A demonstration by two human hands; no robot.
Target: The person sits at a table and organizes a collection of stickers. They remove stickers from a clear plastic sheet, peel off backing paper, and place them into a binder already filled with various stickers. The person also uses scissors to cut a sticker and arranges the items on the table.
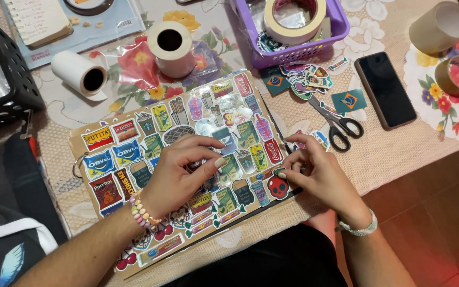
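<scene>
The sticker-covered board [181, 165] lies on the bench [399, 154] under both hands, nearly filled. The left hand [179, 172] presses flat, fingers released; the right hand [314, 170] pinches a small sticker [298, 144] at its edge. Loose stickers [306, 78] wait beyond the fingers beside scissors [338, 125].

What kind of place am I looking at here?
Likely a home table used for crafts: a floral tablecloth, a sticker-covered board under both hands, scissors, and tape rolls.

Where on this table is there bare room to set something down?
Bare cloth lies between the phone and the tape rolls, and below the scissors toward the table edge. Crowded: around the purple basket and loose stickers.
</scene>
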